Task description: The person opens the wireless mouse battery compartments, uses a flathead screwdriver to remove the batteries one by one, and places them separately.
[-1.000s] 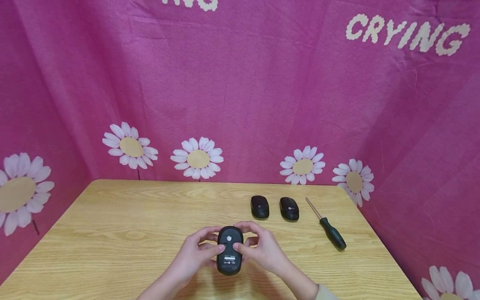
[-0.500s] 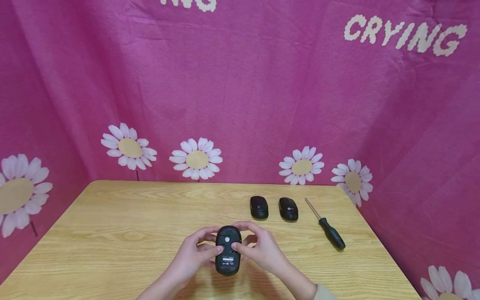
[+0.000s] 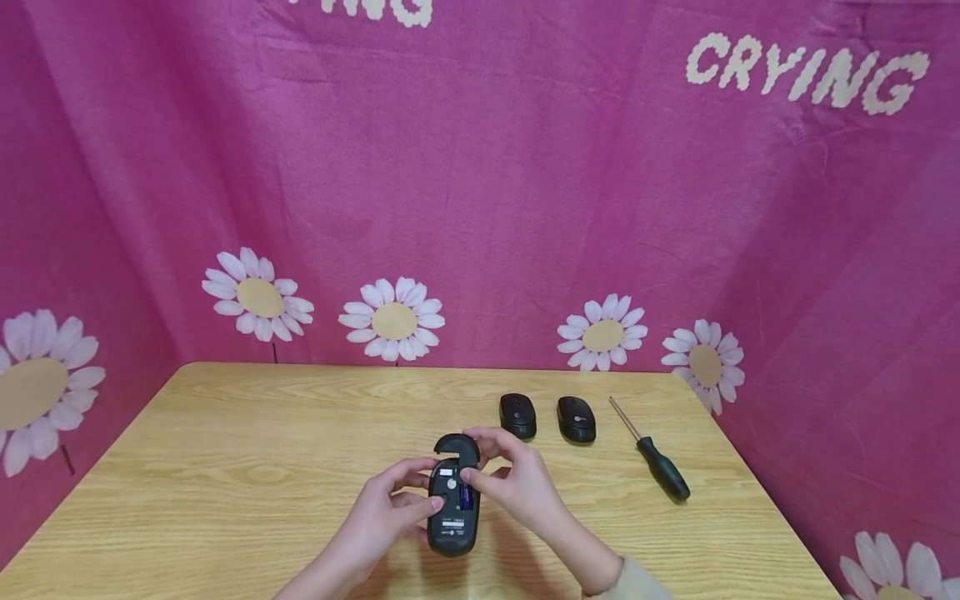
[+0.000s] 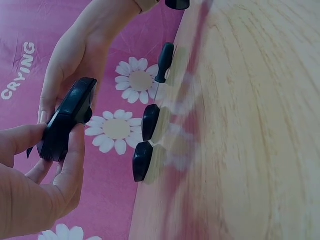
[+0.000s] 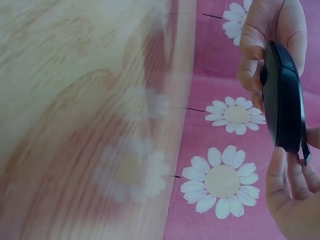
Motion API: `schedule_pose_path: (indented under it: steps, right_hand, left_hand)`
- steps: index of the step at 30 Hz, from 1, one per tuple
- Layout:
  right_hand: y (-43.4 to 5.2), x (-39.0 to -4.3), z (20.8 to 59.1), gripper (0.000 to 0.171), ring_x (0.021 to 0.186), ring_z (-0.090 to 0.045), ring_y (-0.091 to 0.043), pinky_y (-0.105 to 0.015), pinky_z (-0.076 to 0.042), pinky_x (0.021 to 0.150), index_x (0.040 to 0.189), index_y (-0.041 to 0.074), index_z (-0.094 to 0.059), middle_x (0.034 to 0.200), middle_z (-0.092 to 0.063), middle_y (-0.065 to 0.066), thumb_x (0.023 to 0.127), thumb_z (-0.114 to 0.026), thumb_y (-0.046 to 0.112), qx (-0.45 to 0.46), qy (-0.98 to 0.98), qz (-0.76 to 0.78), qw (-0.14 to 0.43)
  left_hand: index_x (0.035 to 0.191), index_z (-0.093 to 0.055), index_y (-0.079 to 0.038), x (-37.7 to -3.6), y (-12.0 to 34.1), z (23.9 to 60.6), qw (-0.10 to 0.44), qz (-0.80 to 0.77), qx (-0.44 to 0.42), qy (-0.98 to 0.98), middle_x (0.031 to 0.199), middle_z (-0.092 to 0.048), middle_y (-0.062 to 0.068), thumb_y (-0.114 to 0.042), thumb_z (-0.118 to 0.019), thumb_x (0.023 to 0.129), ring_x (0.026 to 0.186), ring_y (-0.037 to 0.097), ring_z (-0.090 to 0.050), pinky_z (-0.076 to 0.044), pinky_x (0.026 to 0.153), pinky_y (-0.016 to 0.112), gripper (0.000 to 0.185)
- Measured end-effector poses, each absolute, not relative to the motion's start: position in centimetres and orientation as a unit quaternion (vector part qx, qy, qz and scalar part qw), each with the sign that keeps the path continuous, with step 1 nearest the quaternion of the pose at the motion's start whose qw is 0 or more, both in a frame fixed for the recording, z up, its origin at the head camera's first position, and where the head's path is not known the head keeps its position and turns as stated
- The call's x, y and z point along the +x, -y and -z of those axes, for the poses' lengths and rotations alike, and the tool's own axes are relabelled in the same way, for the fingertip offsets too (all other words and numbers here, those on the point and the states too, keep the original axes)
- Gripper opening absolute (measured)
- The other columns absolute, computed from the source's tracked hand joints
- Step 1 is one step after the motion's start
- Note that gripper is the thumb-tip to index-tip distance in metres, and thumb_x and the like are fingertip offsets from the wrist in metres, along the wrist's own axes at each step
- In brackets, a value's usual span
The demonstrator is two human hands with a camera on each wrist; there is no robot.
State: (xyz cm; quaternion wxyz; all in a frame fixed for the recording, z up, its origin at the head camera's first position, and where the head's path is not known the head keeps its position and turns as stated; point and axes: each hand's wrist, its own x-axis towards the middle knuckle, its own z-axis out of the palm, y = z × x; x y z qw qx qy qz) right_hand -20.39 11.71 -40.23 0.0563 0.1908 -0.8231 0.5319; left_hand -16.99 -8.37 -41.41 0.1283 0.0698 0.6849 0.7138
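Note:
Underside up, a black computer mouse [image 3: 452, 537] is held above the table. My left hand [image 3: 381, 510] grips its left side, thumb on the underside and fingers beneath, as the left wrist view also shows. At the far end, my right hand [image 3: 525, 482] pinches the black battery cover [image 3: 463, 446], which stands slid out past the mouse body. A blue battery [image 3: 467, 497] shows in the uncovered compartment on the right. In the right wrist view the mouse [image 5: 284, 100] appears edge-on, with the cover's edge [image 5: 306, 152] jutting from one end.
Two more black mice, the left one [image 3: 517, 416] and the right one [image 3: 576, 419], lie toward the back right of the wooden table [image 3: 285, 442]. Beside them is a screwdriver [image 3: 663, 469] with a dark green handle. A pink flowered cloth [image 3: 480, 183] hangs behind the table.
My right hand has slid the battery cover away from me off the mouse's underside, and the blue battery has come into view. My left hand stays on the mouse, nearly still.

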Motion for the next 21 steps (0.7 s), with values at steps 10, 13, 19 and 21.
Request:
schedule_pose_path:
  steps: [10, 13, 19, 21]
  right_hand:
    - [-10.9, -22.4, 39.8, 0.037, 0.076, -0.059, -0.012, -0.035, -0.055, 0.064, 0.118, 0.005, -0.063, 0.086, -0.069, -0.015, 0.083, -0.071, 0.007, 0.156, 0.777, -0.609, -0.020]
    - [-10.7, -23.3, 39.9, 0.038, 0.067, -0.058, -0.013, -0.035, -0.055, 0.058, 0.119, 0.003, -0.062, 0.084, -0.069, -0.014, 0.083, -0.070, 0.005, 0.148, 0.764, -0.627, -0.031]
    - [-10.1, -24.8, 40.3, 0.037, 0.065, -0.061, -0.011, -0.028, -0.054, 0.056, 0.119, 0.007, -0.063, 0.078, -0.068, -0.002, 0.083, -0.071, 0.010, 0.132, 0.770, -0.622, -0.042]
    - [-9.8, -25.4, 40.5, 0.038, 0.065, -0.061, -0.011, -0.028, -0.054, 0.057, 0.120, 0.008, -0.062, 0.076, -0.067, -0.001, 0.084, -0.071, 0.012, 0.128, 0.774, -0.619, -0.047]
  left_hand:
    - [0.131, -0.050, -0.002, -16.8, 9.0, 41.8, 0.125, -0.713, 0.063, -0.687, 0.111, -0.052, 0.018, -0.012, -0.071, 0.083, 0.087, 0.019, -0.064, -0.057, 0.064, 0.039, 0.054]
    - [0.131, -0.050, -0.001, -16.7, 9.2, 42.0, 0.121, -0.715, 0.063, -0.686, 0.110, -0.051, 0.018, -0.012, -0.071, 0.083, 0.086, 0.020, -0.064, -0.057, 0.063, 0.040, 0.054]
    - [0.131, -0.049, -0.001, -16.6, 9.5, 42.2, 0.127, -0.716, 0.059, -0.684, 0.111, -0.051, 0.018, -0.013, -0.071, 0.083, 0.086, 0.020, -0.064, -0.057, 0.064, 0.040, 0.055]
    - [0.132, -0.049, -0.002, -16.6, 9.6, 42.2, 0.131, -0.714, 0.057, -0.686, 0.112, -0.051, 0.019, -0.014, -0.072, 0.083, 0.086, 0.020, -0.064, -0.057, 0.065, 0.040, 0.055]
